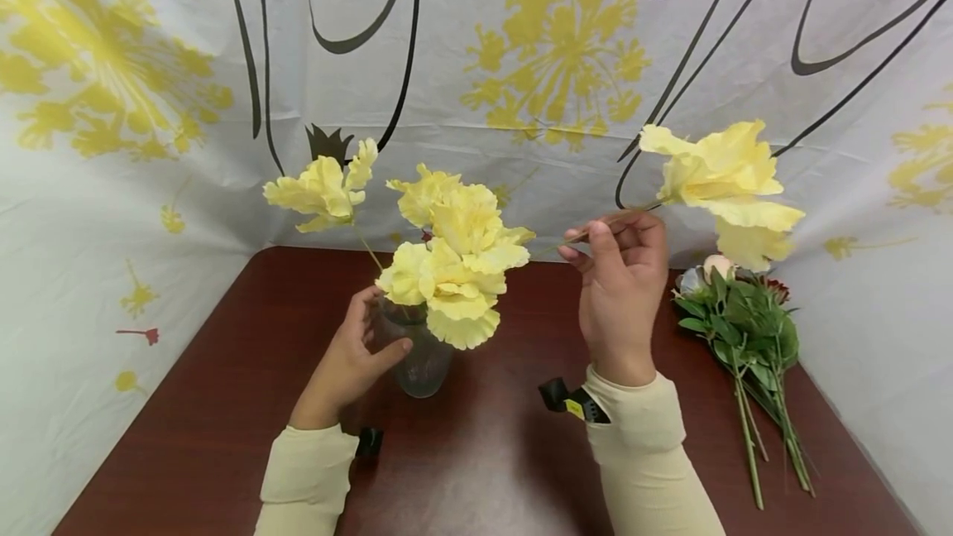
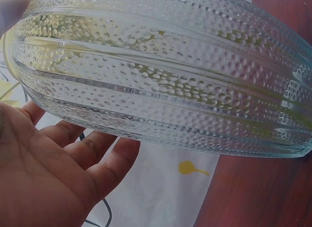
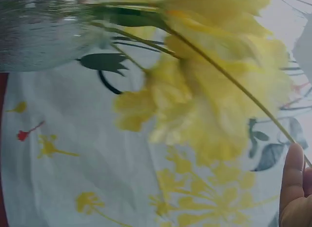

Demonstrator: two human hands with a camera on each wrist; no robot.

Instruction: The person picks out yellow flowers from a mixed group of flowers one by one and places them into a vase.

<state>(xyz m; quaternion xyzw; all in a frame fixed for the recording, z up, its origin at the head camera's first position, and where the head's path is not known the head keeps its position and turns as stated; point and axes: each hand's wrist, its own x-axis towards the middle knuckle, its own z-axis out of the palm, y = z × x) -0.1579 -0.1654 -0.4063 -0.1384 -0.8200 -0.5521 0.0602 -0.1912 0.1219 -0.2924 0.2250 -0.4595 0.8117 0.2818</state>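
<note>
A clear glass vase (image 1: 423,366) stands on the table, and my left hand (image 1: 350,366) holds it near the rim, thumb on the near side. In the left wrist view the dimpled, ribbed glass (image 2: 161,80) fills the frame, with the fingers (image 2: 109,163) against its side. Several yellow flowers (image 1: 462,263) stick out of the vase, one (image 1: 320,193) leaning left. To the right, my right hand (image 1: 625,296) pinches the thin stem of another yellow flower (image 1: 730,176), its bloom pointing right. The right wrist view shows the stem (image 3: 234,83) between thumb and fingers.
A bunch of leafy stems (image 1: 744,337) with pale and dark red blooms lies at the table's right side. A white cloth (image 1: 439,106) with yellow and black plant prints hangs behind the dark red-brown table (image 1: 246,387) and along its sides.
</note>
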